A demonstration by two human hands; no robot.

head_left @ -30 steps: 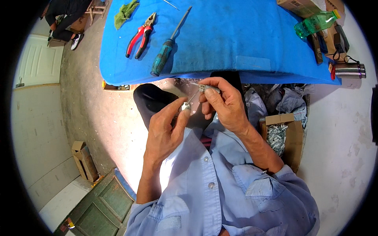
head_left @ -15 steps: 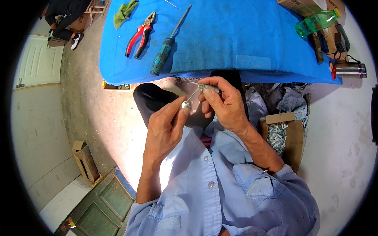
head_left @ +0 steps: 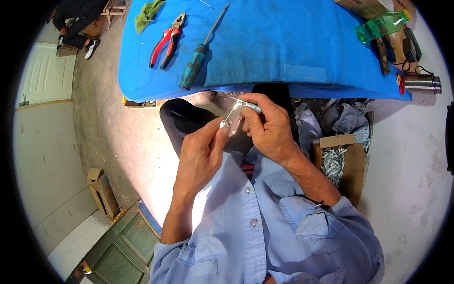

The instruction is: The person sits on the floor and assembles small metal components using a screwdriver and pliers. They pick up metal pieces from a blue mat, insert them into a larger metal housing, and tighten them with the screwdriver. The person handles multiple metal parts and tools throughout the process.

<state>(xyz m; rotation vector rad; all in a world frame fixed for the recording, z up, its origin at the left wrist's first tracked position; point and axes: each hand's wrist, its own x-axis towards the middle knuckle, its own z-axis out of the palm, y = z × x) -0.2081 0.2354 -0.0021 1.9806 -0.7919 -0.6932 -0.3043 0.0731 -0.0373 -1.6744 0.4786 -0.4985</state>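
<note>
Above my lap, my left hand [head_left: 203, 146] pinches a small white fitting [head_left: 224, 124] between thumb and fingertips. A thin metal rod [head_left: 231, 113] runs up from it to my right hand. My right hand [head_left: 269, 125] is closed around a small pale cylindrical piece [head_left: 252, 107], held between thumb and curled fingers. A thin pointed tip sticks out to the left from that piece's whitish end. Whether the rod belongs to the fitting or to the cylindrical piece, I cannot tell.
On the blue-covered table [head_left: 265, 42] lie red-black pliers [head_left: 166, 41], a teal-handled screwdriver [head_left: 195, 66] and a green cloth [head_left: 148, 15]. A green bottle [head_left: 382, 27] and a steel flask [head_left: 422, 84] are at right. Below, a cardboard box [head_left: 353, 165] holds many small metal parts. Another person sits far left.
My right fingers have shifted on the cylindrical piece, which has turned slightly and shows more of its length. My left hand has hardly moved and keeps its pinch.
</note>
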